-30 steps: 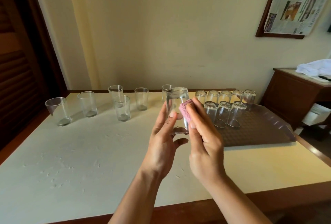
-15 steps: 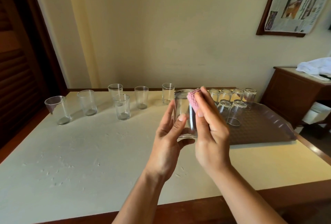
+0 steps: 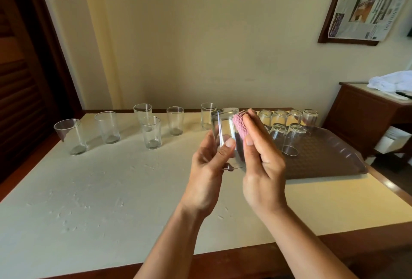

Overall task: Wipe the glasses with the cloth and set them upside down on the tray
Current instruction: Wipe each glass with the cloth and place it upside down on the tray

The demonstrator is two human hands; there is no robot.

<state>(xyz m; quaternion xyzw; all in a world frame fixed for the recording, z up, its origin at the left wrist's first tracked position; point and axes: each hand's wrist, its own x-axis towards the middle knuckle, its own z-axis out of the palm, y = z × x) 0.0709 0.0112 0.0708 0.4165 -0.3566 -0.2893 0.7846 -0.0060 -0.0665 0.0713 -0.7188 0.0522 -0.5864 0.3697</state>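
We cannot see most of the folded pink knitted cloth (image 3: 239,126); the right hand (image 3: 263,162) covers it. That hand also hides the near-left glasses on the brown plastic tray (image 3: 330,160). The framed newspaper sheet (image 3: 370,2) is cut off, its print too small to read.

Upright glasses (image 3: 151,132) left on table (image 3: 89,189), inverted glasses (image 3: 289,139) on tray (image 3: 334,162) right.

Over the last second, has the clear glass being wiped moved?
Yes. The clear drinking glass in the left hand has shifted right, toward the brown plastic tray, now hiding inverted glasses there and uncovering the upright glass behind.
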